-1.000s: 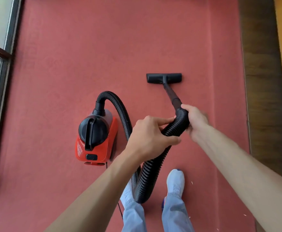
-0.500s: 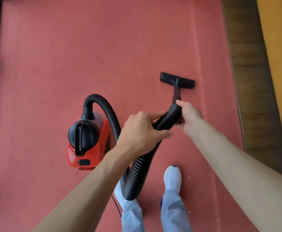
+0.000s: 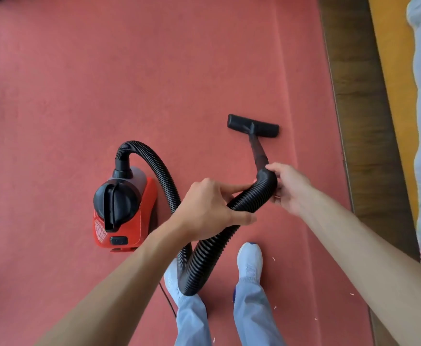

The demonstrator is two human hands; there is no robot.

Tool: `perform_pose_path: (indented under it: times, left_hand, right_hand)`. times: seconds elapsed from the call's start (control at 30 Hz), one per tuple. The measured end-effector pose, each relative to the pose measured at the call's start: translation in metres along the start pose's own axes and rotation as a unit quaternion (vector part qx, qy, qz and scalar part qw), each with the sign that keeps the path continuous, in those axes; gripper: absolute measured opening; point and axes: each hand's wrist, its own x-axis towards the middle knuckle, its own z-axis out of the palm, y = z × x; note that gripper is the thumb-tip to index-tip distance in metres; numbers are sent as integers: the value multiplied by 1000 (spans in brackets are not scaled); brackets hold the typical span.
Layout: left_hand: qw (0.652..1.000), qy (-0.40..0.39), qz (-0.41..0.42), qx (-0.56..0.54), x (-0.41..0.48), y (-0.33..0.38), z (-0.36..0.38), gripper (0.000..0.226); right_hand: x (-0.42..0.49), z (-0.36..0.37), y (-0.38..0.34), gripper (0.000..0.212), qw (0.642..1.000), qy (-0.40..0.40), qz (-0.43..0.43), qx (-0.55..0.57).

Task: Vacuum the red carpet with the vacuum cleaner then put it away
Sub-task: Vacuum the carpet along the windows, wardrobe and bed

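Two bare hands grip the black ribbed hose [image 3: 248,198] of a small canister vacuum cleaner [image 3: 123,208]. The left hand [image 3: 209,209] is closed around the hose from above, thumb underneath and fingers wrapped over the top. The right hand [image 3: 289,187] holds the hose end just where it bends into the rigid black wand [image 3: 258,152], fingers curled around the far side.

The wand slopes away from the person to the flat black floor nozzle [image 3: 253,126], which rests on the red carpet [image 3: 104,83] ahead of the right hand. The vacuum's body — red with a black rounded top and carry handle — sits on the carpet to the left of the hands. Its hose rises from the far end, arches over to the right, drops down into a loop near the feet and climbs back up into the left hand.

Both feet in white shoes [image 3: 249,259] stand on the carpet, with pale blue trouser legs [image 3: 254,313] above them. A thin black power cord [image 3: 167,295] trails beside the left foot. A few small white scraps [image 3: 273,258] lie on the carpet near the right shoe.

Along the right, a strip of dark wooden floor [image 3: 359,116] borders the carpet, then an orange band and pale fabric — too little shows to name them.
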Motion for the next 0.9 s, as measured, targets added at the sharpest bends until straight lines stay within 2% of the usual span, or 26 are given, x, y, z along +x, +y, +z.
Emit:
perform_pose_path:
  times: [0.13,0.27,0.4,0.53,0.63,0.8,0.9]
  left_hand:
    - [1000,-15,11,4,-10,4,-9,55]
    - [998,56,-7,-5,-5,-2,0,56]
    - [989,122,-47,-70,1,-16,15,56]
    - [988,119,-55,-87,-4,-25,19,59]
    - [991,113,-52,-52,-14,-24,18,60]
    - [993,109,-45,0,-46,-9,18,48]
    - [993,109,-30,30,-71,2,17,44]
  right_hand:
    - [-9,-8,7,34,999,-36,13,13]
    - [-2,17,-2,41,998,-50,1,34]
    - [6,34,-3,40,993,-90,9,79]
    - [-3,27,4,36,988,-128,7,86]
    - [-26,22,11,26,988,-148,-27,36]
    - [-69,29,25,17,992,-115,-39,-24]
    - [-93,32,28,21,996,-78,-31,-43]
